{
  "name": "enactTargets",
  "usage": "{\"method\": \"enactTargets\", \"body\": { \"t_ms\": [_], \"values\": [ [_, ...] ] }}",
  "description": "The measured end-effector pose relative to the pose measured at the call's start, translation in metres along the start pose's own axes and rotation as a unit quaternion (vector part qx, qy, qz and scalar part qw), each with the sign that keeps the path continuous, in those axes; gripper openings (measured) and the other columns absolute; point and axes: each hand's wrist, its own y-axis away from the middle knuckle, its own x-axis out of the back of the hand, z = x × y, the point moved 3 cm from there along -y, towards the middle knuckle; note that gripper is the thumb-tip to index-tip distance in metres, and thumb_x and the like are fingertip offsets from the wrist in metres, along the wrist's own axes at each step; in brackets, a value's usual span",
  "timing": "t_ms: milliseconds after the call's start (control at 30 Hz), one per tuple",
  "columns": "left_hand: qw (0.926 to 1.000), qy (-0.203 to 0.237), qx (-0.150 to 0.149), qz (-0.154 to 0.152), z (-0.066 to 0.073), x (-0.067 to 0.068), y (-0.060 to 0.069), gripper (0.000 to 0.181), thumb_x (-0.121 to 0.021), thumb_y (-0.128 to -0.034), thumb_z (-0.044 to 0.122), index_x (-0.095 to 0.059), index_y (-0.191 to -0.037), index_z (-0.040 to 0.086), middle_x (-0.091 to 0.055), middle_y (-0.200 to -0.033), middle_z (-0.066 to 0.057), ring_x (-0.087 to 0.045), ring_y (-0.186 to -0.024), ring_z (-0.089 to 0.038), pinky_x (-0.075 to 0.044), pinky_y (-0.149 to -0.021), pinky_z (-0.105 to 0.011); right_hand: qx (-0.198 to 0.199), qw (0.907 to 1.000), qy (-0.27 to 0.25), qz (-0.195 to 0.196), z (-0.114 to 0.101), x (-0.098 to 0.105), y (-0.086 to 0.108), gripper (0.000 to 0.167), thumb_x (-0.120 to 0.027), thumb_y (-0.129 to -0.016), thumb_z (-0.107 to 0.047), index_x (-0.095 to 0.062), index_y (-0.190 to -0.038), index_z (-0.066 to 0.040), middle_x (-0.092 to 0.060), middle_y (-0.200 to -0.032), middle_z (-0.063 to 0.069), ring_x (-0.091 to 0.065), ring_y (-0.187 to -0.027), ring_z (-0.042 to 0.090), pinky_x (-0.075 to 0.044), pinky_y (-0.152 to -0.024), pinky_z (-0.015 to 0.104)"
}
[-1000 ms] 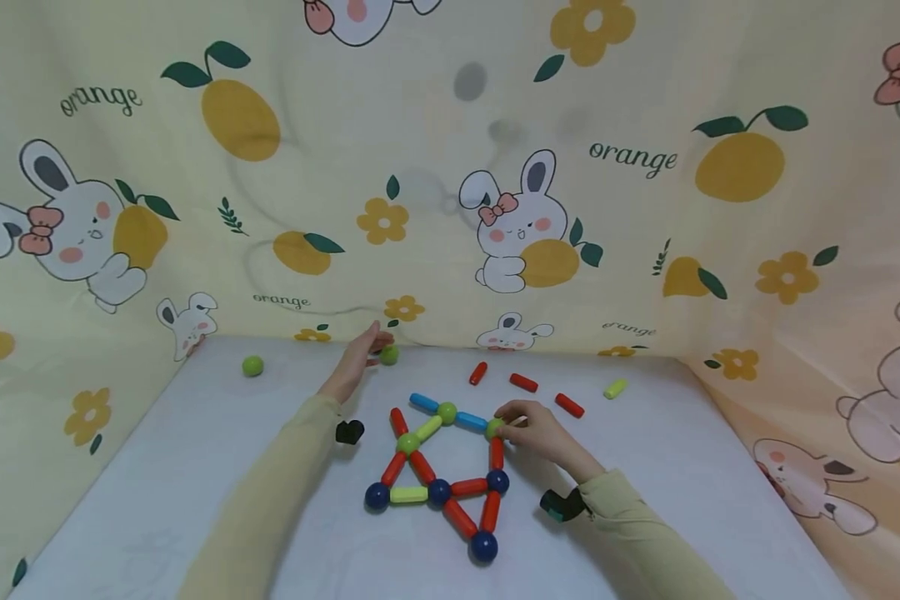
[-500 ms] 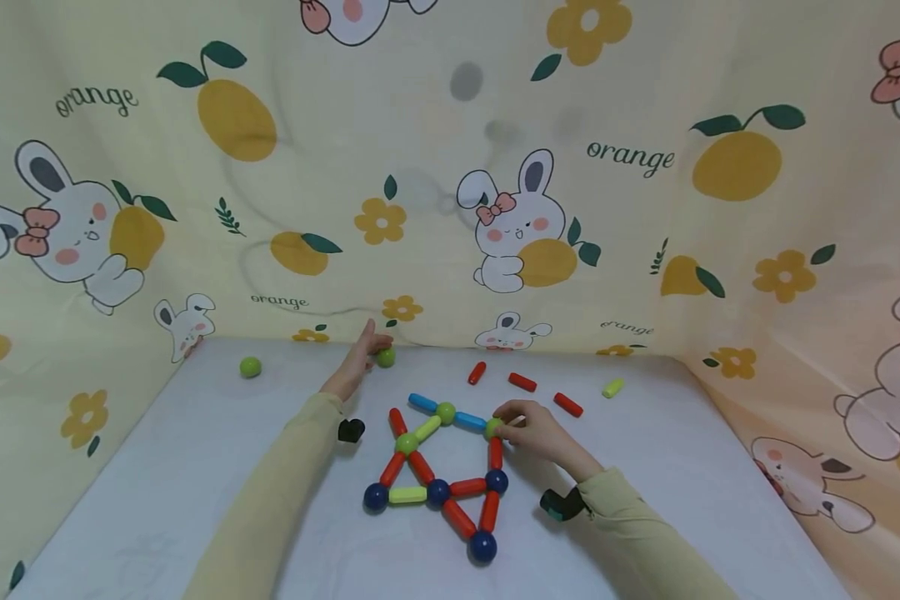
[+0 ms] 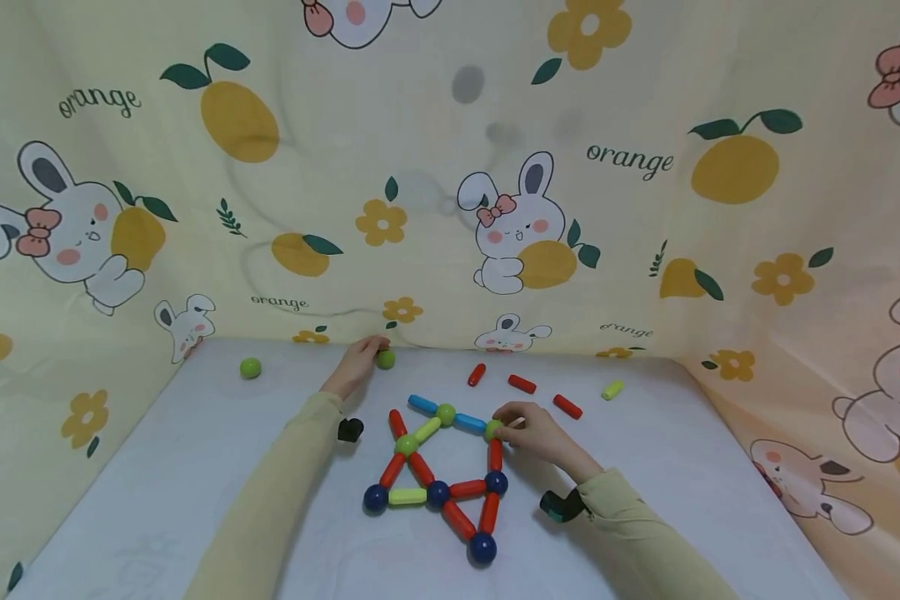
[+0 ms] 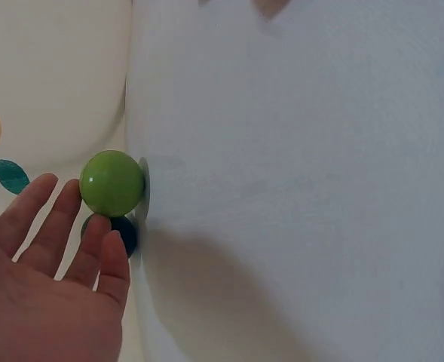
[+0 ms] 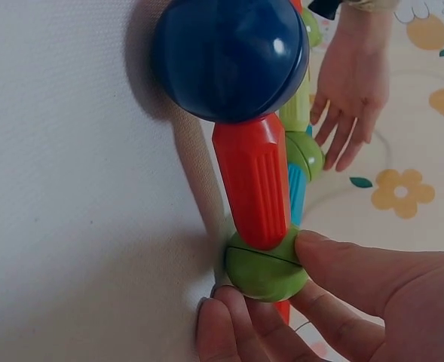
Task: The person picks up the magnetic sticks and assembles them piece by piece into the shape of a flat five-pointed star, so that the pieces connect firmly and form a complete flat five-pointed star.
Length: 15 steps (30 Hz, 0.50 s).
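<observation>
My left hand (image 3: 357, 365) is at the far edge of the table beside a loose green ball (image 3: 386, 358). In the left wrist view its fingers (image 4: 52, 226) are spread and fairly straight, fingertips at the ball, not curled round it. A dark rounded thing (image 4: 124, 235) shows behind those fingers, mostly hidden. My right hand (image 3: 534, 433) pinches a green ball (image 5: 263, 268) at the upper right corner of a flat frame of rods and balls. A red rod (image 5: 255, 181) joins that ball to a dark blue ball (image 5: 229, 56); a blue rod (image 3: 470, 422) also meets it.
Another green ball (image 3: 251, 367) lies at the far left. Beyond the frame lie loose red rods (image 3: 522, 384) and a yellow-green rod (image 3: 612, 389). A printed cloth (image 3: 420, 167) rises behind the white table (image 3: 165, 467).
My left hand's fingers have lowered from a raised spread toward the loose green ball, which has shifted slightly. My right hand has stayed on the frame's corner ball.
</observation>
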Motion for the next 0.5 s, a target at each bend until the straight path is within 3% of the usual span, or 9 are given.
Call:
{"method": "enactTargets", "body": {
  "t_ms": [133, 333, 500],
  "values": [
    [0.9997, -0.014, -0.020, 0.003, -0.003, 0.000, -0.001, 0.037, -0.044, -0.1018, 0.013, -0.046, -0.135, -0.002, -0.047, -0.137, -0.020, -0.040, -0.129, -0.032, -0.031, -0.108, -0.045, -0.002, 1.0000, 0.000, 0.001, -0.001, 0.000, 0.000, 0.026, -0.070, -0.088, -0.014, -0.066, -0.111, -0.004, -0.063, -0.098, 0.005, -0.060, -0.084, 0.019, -0.055, -0.070, 0.031],
    [0.9974, -0.038, -0.062, 0.003, -0.010, -0.001, -0.006, 0.048, -0.066, -0.0873, -0.001, -0.049, -0.133, -0.001, -0.051, -0.130, -0.019, -0.047, -0.120, -0.033, -0.037, -0.104, -0.044, -0.002, 1.0000, 0.001, 0.002, -0.002, 0.000, 0.001, 0.025, -0.069, -0.088, -0.013, -0.066, -0.111, -0.005, -0.063, -0.098, 0.005, -0.060, -0.084, 0.019, -0.055, -0.071, 0.032],
    [0.9971, -0.056, -0.051, 0.003, -0.016, -0.004, -0.005, 0.047, -0.071, -0.0833, 0.000, -0.055, -0.128, 0.003, -0.054, -0.123, -0.013, -0.051, -0.110, -0.030, -0.043, -0.098, -0.042, -0.002, 1.0000, 0.003, 0.002, -0.002, 0.000, 0.002, 0.025, -0.069, -0.088, -0.013, -0.066, -0.111, -0.004, -0.063, -0.098, 0.005, -0.060, -0.084, 0.019, -0.055, -0.071, 0.032]
  ]
}}
